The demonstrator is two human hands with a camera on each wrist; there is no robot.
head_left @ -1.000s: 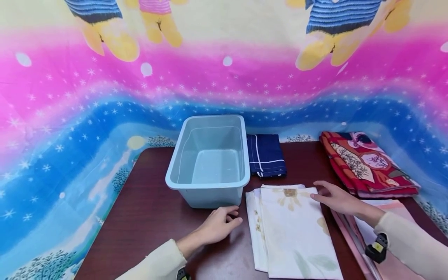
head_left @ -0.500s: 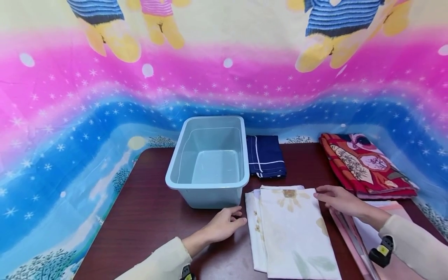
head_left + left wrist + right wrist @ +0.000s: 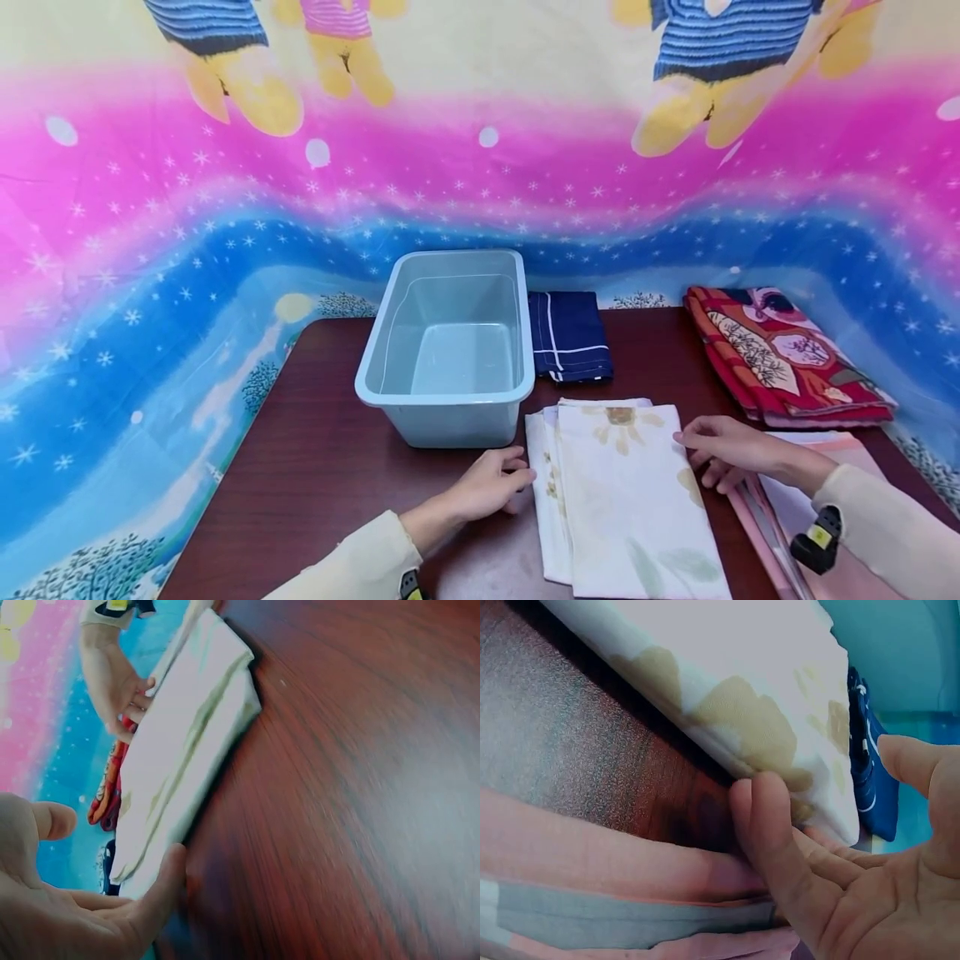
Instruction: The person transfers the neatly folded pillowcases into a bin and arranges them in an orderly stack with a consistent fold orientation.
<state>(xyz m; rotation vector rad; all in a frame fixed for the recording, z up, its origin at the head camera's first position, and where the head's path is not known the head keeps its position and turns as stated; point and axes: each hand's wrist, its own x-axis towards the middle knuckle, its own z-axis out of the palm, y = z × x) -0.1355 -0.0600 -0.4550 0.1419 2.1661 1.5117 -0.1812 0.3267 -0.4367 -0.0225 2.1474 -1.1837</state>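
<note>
A folded white cloth (image 3: 630, 500) with a tan flower print and pale green leaves lies on the table, its layers slightly offset on the left side. My left hand (image 3: 483, 485) is at the cloth's left edge, fingers loosely bent and fingertips close to the fabric. On the opposite side, my right hand (image 3: 731, 450) has its thumb over the upper right edge and its fingers reaching down beside the cloth. In the right wrist view, the fingers (image 3: 769, 817) come right up to the cloth's side, with the thumb spread apart. Neither hand grips the fabric.
A light blue plastic tub (image 3: 442, 425) stands behind my left hand, nothing inside it. Beside it lies a folded navy cloth (image 3: 573, 342) with white lines. A red patterned folded cloth (image 3: 787, 358) sits at back right, a pink and grey folded cloth (image 3: 840, 500) under my right forearm.
My left hand has moved slightly right, up to the white cloth's left edge. My right hand has shifted a little right and nearer, its fingers lowering beside the cloth.
</note>
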